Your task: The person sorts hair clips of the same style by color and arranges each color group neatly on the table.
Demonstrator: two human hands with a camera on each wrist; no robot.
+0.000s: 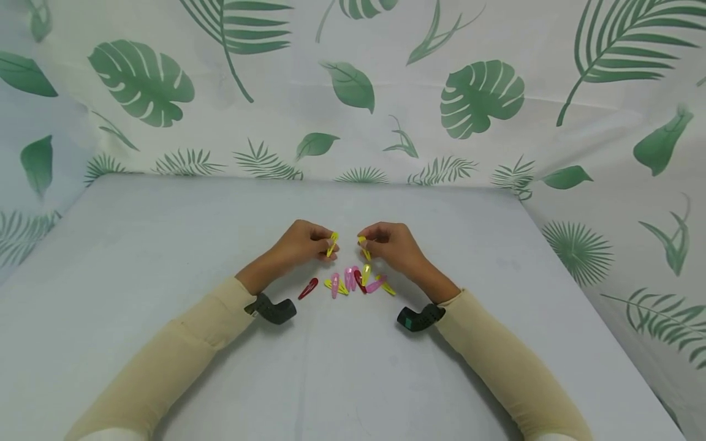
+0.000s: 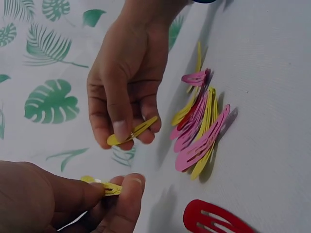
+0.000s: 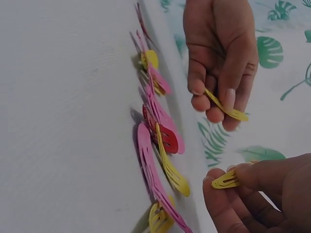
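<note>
My left hand [image 1: 302, 243] pinches a yellow snap hair clip [image 1: 332, 244] between thumb and fingers, a little above the table. Facing it, my right hand [image 1: 390, 244] holds a second yellow hair clip [image 1: 364, 248] the same way. A gap separates the two clips. In the left wrist view the right hand's clip [image 2: 132, 132] lies slantwise under the thumb, while the left hand's clip [image 2: 109, 188] is partly covered by fingers. Just in front of both hands lies a row of pink, yellow and red clips, among them a pink clip [image 1: 334, 285].
A dark red hair clip [image 1: 312, 288] lies apart at the left end of the row. The clips overlap on a white-covered table [image 1: 353, 380]. Behind stands a leaf-printed cloth [image 1: 386, 104]. Black wrist cameras [image 1: 277, 310] jut inward from both sleeves.
</note>
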